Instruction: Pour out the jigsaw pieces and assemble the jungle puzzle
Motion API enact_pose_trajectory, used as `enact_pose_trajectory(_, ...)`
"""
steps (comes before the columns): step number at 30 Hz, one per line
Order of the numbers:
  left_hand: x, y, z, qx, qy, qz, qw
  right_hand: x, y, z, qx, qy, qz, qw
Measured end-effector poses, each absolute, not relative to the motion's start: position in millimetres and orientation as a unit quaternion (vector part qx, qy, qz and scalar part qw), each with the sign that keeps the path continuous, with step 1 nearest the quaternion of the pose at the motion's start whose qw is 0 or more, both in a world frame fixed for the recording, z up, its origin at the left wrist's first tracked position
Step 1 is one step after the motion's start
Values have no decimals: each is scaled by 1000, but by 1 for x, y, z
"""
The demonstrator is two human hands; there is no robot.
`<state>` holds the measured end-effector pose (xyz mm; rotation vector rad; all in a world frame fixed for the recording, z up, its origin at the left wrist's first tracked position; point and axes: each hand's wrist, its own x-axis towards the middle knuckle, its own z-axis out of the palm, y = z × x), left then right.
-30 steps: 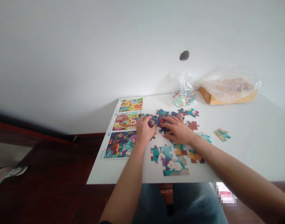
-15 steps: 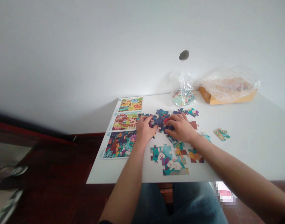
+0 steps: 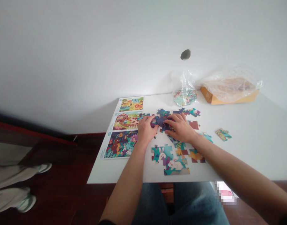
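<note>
Over the pile of puzzle pieces, my left hand (image 3: 146,129) has its thumb and fingers curled around a dark blue puzzle piece (image 3: 160,121). From the other side, my right hand (image 3: 181,128) bends its fingers onto the same spot, the fingertips at that piece's right edge. Its grip is partly hidden under the palm. Closer to me lie joined puzzle pieces with white rabbits (image 3: 177,165). A brown-and-teal piece (image 3: 197,155) is to their right. Beyond the hands are a dark blue piece (image 3: 163,112) and a teal piece with a purple tab (image 3: 195,112).
A sheet with three printed pictures (image 3: 125,143) lies at the left of the white table (image 3: 246,140). Against the wall stand a clear bag of puzzle pieces (image 3: 185,97) and a plastic-wrapped yellow box (image 3: 232,99). Another person's legs (image 3: 14,176) are at the left.
Both hands stay close together over the pieces, with small finger shifts. A red patch beside my right fingers is no longer visible. The other person's feet have moved rightward.
</note>
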<state>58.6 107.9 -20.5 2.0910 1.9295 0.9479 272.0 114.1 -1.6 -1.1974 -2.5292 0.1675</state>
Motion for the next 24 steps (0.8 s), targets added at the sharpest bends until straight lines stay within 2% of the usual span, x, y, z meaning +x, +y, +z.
enact_pose_trajectory(12,57,111,-21,652,646,382,106,274,116,0,-432,-880,63,189)
enact_pose_trajectory(20,55,115,-19,543,635,497,236,275,117,-1,-447,-873,56,187)
enact_pose_trajectory(24,50,119,-19,469,626,574,243,275,118,-1,-447,-872,57,189)
